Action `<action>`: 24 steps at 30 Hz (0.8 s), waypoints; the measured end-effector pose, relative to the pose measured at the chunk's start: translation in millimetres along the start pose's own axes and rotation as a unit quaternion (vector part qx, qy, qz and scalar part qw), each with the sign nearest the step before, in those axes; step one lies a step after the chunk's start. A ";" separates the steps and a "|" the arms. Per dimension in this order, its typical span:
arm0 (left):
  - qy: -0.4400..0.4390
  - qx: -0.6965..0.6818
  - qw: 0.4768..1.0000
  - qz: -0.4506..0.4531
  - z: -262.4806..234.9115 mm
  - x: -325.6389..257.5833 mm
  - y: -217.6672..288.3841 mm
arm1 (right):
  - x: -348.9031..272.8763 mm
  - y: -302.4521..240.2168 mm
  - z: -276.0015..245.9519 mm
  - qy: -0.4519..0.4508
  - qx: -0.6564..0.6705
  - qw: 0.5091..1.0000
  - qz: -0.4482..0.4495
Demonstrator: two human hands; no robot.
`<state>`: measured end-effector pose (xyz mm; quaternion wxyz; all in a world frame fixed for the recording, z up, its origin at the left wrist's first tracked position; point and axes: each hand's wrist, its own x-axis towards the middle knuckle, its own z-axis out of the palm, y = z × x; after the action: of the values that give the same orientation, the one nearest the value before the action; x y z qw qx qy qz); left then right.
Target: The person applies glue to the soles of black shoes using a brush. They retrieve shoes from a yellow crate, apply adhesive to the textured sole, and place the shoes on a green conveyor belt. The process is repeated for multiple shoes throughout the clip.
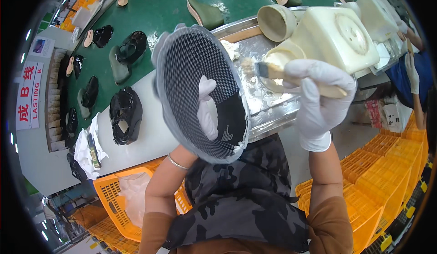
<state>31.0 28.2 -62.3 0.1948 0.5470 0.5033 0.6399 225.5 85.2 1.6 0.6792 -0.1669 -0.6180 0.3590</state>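
Head view suggests the brush (273, 71) could smear whatever it carries onto the checked lining of the shoe upper (180, 78) if its bristles, close to the rim, stray inward. The right hand (321, 97) pinches the brush, apart from the left hand (208, 117), which grips the shoe upper, to the right hand's left, with fingers inside the opening.

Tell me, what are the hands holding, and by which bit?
The right hand grips a brush by its wooden handle. The left hand holds a shoe upper with checkered lining, gloved fingers showing inside it.
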 end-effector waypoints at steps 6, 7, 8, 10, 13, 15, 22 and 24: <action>0.003 -0.056 0.983 -0.174 -14.3 34.6 29.4 | 50.1 -12.6 -25.7 0.006 -0.075 0.996 0.052; -0.020 -0.081 0.976 -0.200 -18.4 50.0 30.8 | 63.3 -18.3 -29.4 -0.019 -0.097 0.989 0.106; -0.027 -0.122 0.963 -0.240 -20.5 66.2 30.7 | 76.6 -19.2 -36.0 -0.050 -0.121 0.982 0.140; -0.084 -0.136 0.963 -0.218 -20.6 94.4 22.7 | 99.7 -13.6 -49.0 -0.109 -0.134 0.961 0.215; -0.148 -0.054 0.952 -0.264 -7.6 140.9 17.6 | 121.9 -3.9 -62.5 -0.168 -0.110 0.928 0.315; -0.157 -0.018 0.955 -0.250 10.2 169.9 4.2 | 121.6 1.8 -68.6 -0.185 -0.078 0.916 0.347; -0.203 0.318 0.925 -0.048 64.4 254.6 -63.4 | 117.5 1.4 -67.4 -0.189 -0.063 0.914 0.354; -0.223 0.405 0.885 -0.047 79.8 269.9 -77.0 | 118.9 -1.4 -67.4 -0.189 -0.082 0.903 0.378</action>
<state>-8.6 310.6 -0.6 0.0939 0.6824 0.6870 0.2316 287.9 181.4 75.9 0.3472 -0.3722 -0.6527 0.5612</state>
